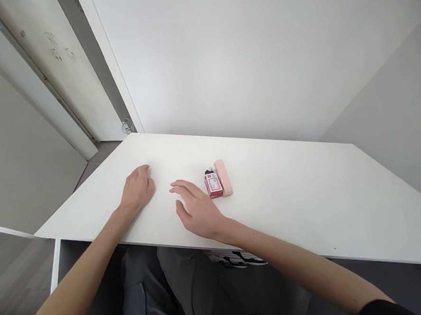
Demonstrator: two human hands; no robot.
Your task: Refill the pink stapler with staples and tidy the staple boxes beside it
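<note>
On the white table (287, 195), my left hand (137, 190) rests near the left end with its fingers bent and the thumb apart; nothing shows in it. To its right, my right hand (198, 210) hovers over or touches the front part of the table, fingers spread and holding nothing. Just beyond its wrist and knuckles sits a small red-and-white box (214, 183), seemingly stacked on another. Against the box's right side leans or lies a long pink object with rounded ends (223, 178), maybe a stapler. Small black items (207, 172), perhaps binder clips, show behind the box.
A white wall (226, 66) rises along the table's back edge. At the left are a doorway or sliding panel (58, 67) and a cable (127, 126) by the table corner. My legs (150, 284) are under the front edge, beside dark-handled items (238, 259).
</note>
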